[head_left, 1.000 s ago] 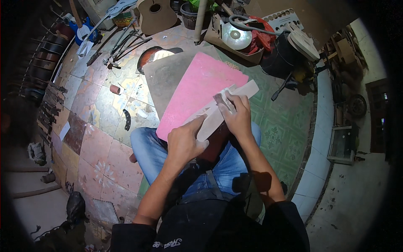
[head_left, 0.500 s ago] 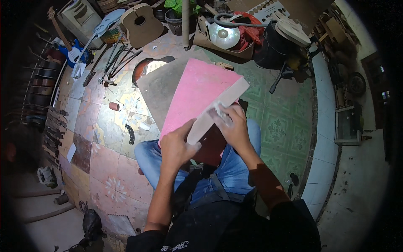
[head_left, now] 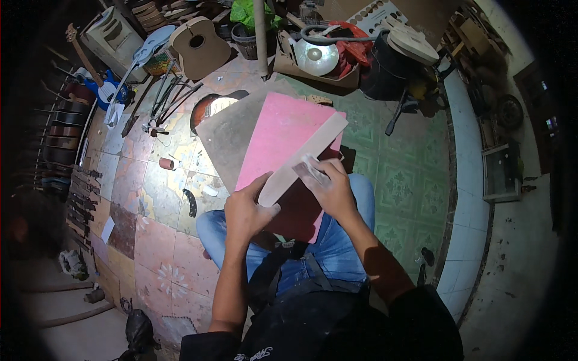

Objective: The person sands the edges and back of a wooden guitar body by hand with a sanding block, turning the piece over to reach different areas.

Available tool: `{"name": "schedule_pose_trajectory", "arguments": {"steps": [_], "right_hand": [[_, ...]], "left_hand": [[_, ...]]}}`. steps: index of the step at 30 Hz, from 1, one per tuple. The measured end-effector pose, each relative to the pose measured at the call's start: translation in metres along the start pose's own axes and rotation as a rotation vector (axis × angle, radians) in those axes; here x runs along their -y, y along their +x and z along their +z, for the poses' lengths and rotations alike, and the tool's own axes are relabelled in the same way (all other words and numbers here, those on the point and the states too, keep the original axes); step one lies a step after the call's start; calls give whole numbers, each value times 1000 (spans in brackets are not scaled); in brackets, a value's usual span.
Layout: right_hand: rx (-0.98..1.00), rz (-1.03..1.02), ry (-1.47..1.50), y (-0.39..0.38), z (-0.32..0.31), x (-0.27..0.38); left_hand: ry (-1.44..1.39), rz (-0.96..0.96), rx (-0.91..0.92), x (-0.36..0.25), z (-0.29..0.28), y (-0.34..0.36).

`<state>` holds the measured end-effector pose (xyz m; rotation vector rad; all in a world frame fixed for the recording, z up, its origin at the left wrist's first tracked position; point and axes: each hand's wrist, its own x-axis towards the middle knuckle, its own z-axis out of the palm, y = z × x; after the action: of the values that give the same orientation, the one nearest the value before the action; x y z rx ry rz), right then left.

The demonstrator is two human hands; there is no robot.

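A long, flat, pale strip point(head_left: 322, 139) with a rounded near end slants up to the right above my lap. My left hand point(head_left: 244, 210) grips its near end, thumb underneath and fingers along the left edge. Against its right edge, about midway, my right hand point(head_left: 335, 191) pinches a small folded, dusty, sandpaper-like piece point(head_left: 312, 171). Whether it is paper or cloth is hard to make out. Under both hands lies a pink board point(head_left: 271, 129), shaded dark red on its near right part. A grey-brown sheet point(head_left: 227, 141) sticks out beneath it to the left.
A sunburst guitar body point(head_left: 200, 114) lies beyond the grey sheet. On the tiles to the left are a small brown cylinder point(head_left: 167, 163) and a black curved piece point(head_left: 190, 203). An unpainted guitar body point(head_left: 198, 48), a cardboard box point(head_left: 286, 60) and a black bucket point(head_left: 383, 69) stand at the back.
The pale strip has shifted slightly left and down with my left hand. My right hand and its folded piece have slid a little toward me along the strip's edge.
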<state>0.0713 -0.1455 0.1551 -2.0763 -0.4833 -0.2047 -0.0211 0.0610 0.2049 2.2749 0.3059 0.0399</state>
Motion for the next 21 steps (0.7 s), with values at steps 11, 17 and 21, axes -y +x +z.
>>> {"name": "schedule_pose_trajectory", "arguments": {"steps": [11, 17, 21], "right_hand": [[34, 47, 77, 4, -8, 12], [26, -66, -11, 20, 2, 12], [-7, -19, -247, 30, 1, 19]], "left_hand": [[-13, 76, -8, 6, 1, 3], [-8, 97, -4, 12, -8, 10], [-18, 100, 15, 9, -4, 8]]}}
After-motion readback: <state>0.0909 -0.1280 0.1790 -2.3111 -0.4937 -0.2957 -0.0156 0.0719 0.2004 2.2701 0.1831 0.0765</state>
